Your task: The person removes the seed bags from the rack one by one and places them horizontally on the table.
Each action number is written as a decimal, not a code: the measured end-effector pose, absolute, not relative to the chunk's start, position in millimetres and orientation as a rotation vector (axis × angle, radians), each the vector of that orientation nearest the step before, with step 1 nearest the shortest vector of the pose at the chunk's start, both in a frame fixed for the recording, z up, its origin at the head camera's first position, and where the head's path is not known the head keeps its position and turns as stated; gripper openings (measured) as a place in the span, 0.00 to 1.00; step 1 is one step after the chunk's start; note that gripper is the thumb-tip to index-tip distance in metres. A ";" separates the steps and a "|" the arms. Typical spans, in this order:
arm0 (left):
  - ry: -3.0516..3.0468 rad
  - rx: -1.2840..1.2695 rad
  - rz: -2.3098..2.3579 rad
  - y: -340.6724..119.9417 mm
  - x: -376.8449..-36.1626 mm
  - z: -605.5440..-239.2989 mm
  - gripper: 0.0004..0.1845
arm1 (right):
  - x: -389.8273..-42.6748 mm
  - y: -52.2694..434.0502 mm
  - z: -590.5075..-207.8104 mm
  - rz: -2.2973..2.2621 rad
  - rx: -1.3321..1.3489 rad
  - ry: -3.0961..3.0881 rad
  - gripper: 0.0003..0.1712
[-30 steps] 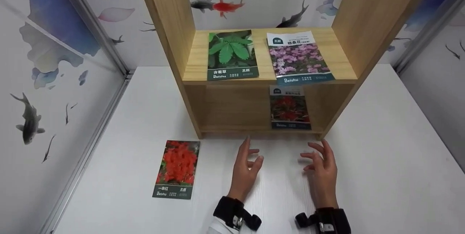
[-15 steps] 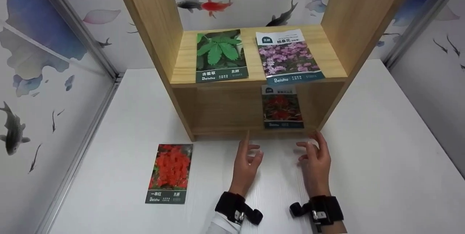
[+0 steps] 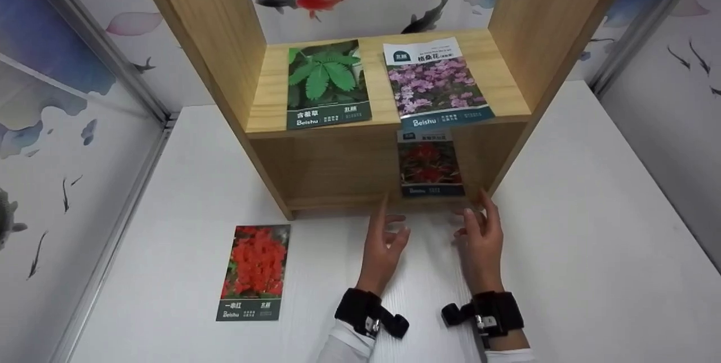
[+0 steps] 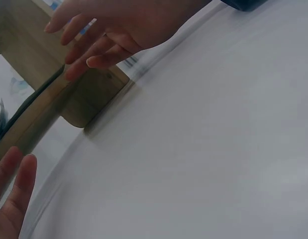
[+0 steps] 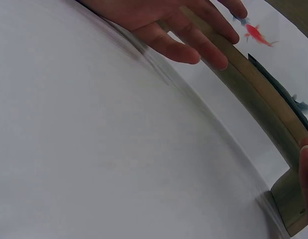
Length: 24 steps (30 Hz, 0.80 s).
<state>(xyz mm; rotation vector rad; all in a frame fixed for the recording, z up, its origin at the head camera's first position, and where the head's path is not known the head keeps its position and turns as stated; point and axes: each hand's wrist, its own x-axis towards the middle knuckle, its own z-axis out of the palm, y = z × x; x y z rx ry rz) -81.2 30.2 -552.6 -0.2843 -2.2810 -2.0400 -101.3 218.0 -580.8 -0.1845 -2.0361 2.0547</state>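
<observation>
- Red-flowered seed packet [image 3: 431,163] lies flat on the wooden shelf unit's [image 3: 315,177] bottom board, right side, long axis front to back, its label strip toward the person
- Right hand [image 3: 479,233] hovers just before it, fingers loosely spread, holding nothing; whether fingertips touch the board's edge is hard to tell
- Left hand [image 3: 383,242] is beside it, fingers relaxed and apart, empty
- White table [image 3: 591,250]; walls papered with painted fish
</observation>
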 end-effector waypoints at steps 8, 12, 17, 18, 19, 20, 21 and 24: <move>-2.238 -0.263 -2.103 31.8 -85.3 -553.6 0.35 | -103.6 218.8 -581.6 2.036 -0.249 -2.103 0.31; -2.253 -0.186 -2.227 32.7 -89.5 -557.7 0.36 | -104.1 219.8 -584.4 2.083 -0.289 -2.117 0.33; -2.303 -0.085 -2.329 33.9 -98.9 -549.8 0.38 | -107.3 222.6 -581.0 2.197 -0.322 -2.100 0.35; -2.311 -0.069 -2.345 33.6 -101.1 -547.9 0.39 | -108.6 222.9 -579.4 2.216 -0.316 -2.107 0.35; -2.320 -0.060 -2.354 33.3 -103.3 -546.6 0.39 | -109.9 223.2 -577.6 2.235 -0.307 -2.110 0.36; -2.331 -0.054 -2.354 33.1 -105.5 -545.6 0.40 | -111.2 223.4 -575.9 2.255 -0.298 -2.116 0.36; -2.336 -0.041 -2.362 32.9 -107.3 -545.0 0.41 | -112.6 223.5 -574.1 2.268 -0.297 -2.121 0.36; -2.356 0.000 -2.389 32.9 -114.5 -550.4 0.42 | -117.4 223.4 -568.2 2.283 -0.292 -2.162 0.37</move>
